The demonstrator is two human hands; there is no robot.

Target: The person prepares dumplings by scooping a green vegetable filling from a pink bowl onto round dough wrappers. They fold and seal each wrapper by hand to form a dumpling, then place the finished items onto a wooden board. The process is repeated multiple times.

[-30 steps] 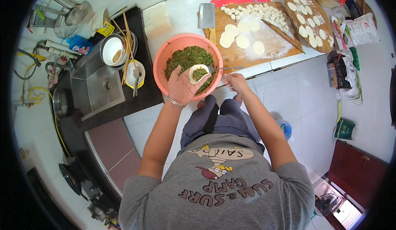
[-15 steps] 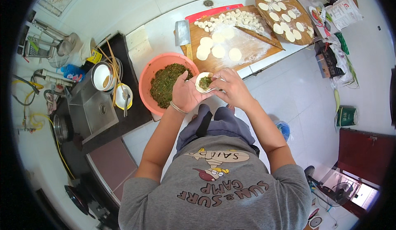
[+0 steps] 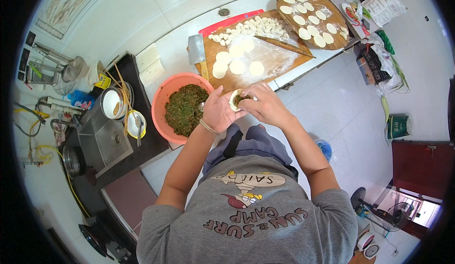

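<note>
Over the gap beside the counter, my left hand [image 3: 219, 113] cradles a round dumpling wrapper [image 3: 233, 104], its thumb raised and fingers beneath. Dark green chopped filling [image 3: 238, 98] sits in the wrapper. My right hand [image 3: 266, 106] pinches the wrapper's right side, its fingers curled over and hiding part of it. Just left of my hands stands a pink bowl [image 3: 156, 104] of the same green filling [image 3: 186, 107], with a spoon [image 3: 201, 106] at its right side partly hidden by my left hand. Flat wrappers [image 3: 237, 67] lie beyond on a floured cutting board [image 3: 275, 72].
On the board are several dough pieces [image 3: 265, 27], a rolling pin [image 3: 284, 45] and a cleaver [image 3: 196, 50] at its left edge. A round wooden board [image 3: 310, 8] with several wrappers stands far right. At left are a sink [image 3: 106, 141] and bowls [image 3: 113, 104] with chopsticks.
The view has shifted, so the counter things appear further left. My right fingers have moved further over the wrapper, covering more of the filling. The spoon in the bowl now shows.
</note>
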